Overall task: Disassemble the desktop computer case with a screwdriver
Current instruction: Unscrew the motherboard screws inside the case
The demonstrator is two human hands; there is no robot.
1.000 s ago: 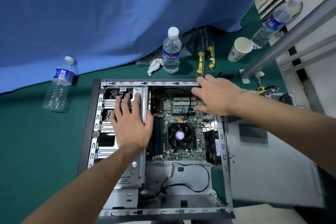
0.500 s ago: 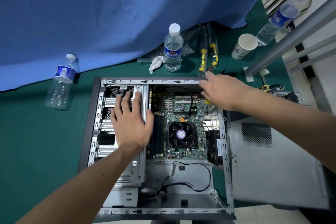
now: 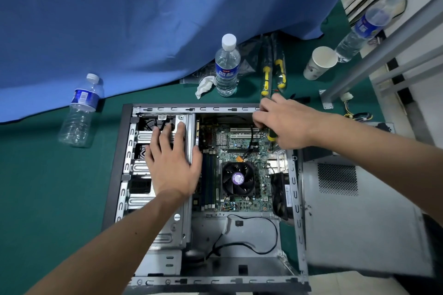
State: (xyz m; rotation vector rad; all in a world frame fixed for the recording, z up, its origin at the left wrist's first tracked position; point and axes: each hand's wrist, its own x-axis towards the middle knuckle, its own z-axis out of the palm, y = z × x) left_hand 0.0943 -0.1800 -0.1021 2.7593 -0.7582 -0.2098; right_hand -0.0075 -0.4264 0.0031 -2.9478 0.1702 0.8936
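Right hand (image 3: 285,122) shifted (gripping screwdriver (image 3: 272,136)), left hand (image 3: 171,163) flat on case (image 3: 191,109)

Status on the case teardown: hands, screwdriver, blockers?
Left hand flat on drive cage. Right hand gripping screwdriver at case top-right corner. No visible blockers.

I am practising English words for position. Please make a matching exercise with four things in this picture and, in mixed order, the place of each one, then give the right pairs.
Things
1. left hand
2. right hand
3. paper cup
4. water bottle with white cap

Places
A. upright on the green mat, just behind the case's far edge
B. flat on the metal drive cage
C. on its side, near the grey metal frame
D. at the case's far right corner, holding a black-and-yellow screwdriver

Pairs: 1-B, 2-D, 3-C, 4-A
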